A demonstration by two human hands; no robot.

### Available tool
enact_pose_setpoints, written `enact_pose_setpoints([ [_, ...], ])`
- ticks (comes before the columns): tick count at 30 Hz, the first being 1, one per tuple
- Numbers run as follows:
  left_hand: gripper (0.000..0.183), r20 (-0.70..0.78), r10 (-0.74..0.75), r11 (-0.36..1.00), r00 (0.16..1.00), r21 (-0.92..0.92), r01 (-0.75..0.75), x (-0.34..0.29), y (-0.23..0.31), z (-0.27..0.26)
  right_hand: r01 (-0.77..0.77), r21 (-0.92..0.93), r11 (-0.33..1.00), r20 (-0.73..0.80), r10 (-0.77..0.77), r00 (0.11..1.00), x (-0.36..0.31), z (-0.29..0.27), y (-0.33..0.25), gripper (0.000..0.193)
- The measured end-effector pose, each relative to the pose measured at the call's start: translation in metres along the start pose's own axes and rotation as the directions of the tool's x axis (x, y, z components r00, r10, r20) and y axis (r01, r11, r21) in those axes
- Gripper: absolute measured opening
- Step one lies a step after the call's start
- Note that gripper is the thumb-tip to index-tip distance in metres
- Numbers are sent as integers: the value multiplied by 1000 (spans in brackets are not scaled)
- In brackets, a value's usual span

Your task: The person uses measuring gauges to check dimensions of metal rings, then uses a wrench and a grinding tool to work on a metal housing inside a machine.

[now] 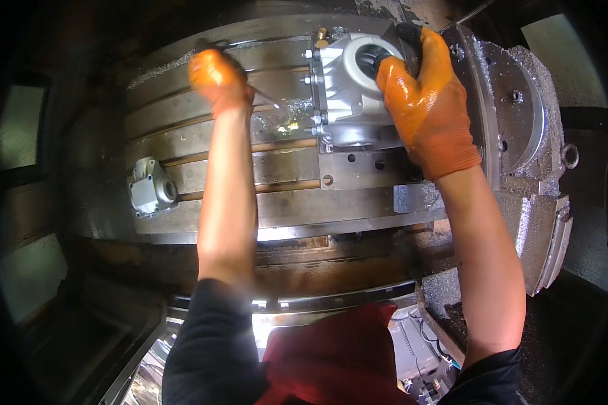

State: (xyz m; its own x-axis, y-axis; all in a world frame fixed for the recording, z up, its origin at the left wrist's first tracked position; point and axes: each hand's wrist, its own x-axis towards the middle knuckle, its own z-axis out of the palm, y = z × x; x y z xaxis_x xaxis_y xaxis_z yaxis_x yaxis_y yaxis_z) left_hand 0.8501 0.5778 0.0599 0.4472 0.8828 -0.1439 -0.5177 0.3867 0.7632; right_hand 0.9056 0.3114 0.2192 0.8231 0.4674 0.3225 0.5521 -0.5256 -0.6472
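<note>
My left hand (217, 75), in a wet orange glove, is closed round a dark-bodied tool. Its thin metal rod (265, 98) points right and down toward a wet patch on the slotted machine table (182, 145). The tool's kind is mostly hidden by the glove. A silvery cast metal housing (348, 91) with a round bore stands right of the rod, with several bolts and nuts along its left flange. My right hand (429, 101), also orange-gloved, grips the housing's right side, the thumb at the bore. Its fingertips look dark.
A smaller silvery casting (152, 189) lies on the table's left part. Under the large housing is a flat metal plate with holes (365, 169). A round-faced machine fixture (517, 108) with metal chips and a ring bolt (569, 156) stands at the right.
</note>
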Motion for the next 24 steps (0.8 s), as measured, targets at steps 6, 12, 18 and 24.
enact_pose_setpoints([
  [6, 45, 295, 495, 864, 817, -63, -500, -137, 81, 35, -103, 117, 988, 128, 88, 988, -2, -20, -41, 46],
  [12, 19, 530, 657, 666, 536, -76, -742, -146, 52, 26, 28, 27, 999, -68, -26, 997, -10, -2, -30, 43],
  [18, 16, 565, 714, 343, 414, 233, -910, -142, 64, 49, -44, 27, 999, -30, 45, 999, -3, -5, -19, 51],
  [24, 14, 404, 643, 567, 651, 320, -759, -141, 55, 60, -44, 18, 999, -43, 45, 998, -4, -5, -18, 55],
])
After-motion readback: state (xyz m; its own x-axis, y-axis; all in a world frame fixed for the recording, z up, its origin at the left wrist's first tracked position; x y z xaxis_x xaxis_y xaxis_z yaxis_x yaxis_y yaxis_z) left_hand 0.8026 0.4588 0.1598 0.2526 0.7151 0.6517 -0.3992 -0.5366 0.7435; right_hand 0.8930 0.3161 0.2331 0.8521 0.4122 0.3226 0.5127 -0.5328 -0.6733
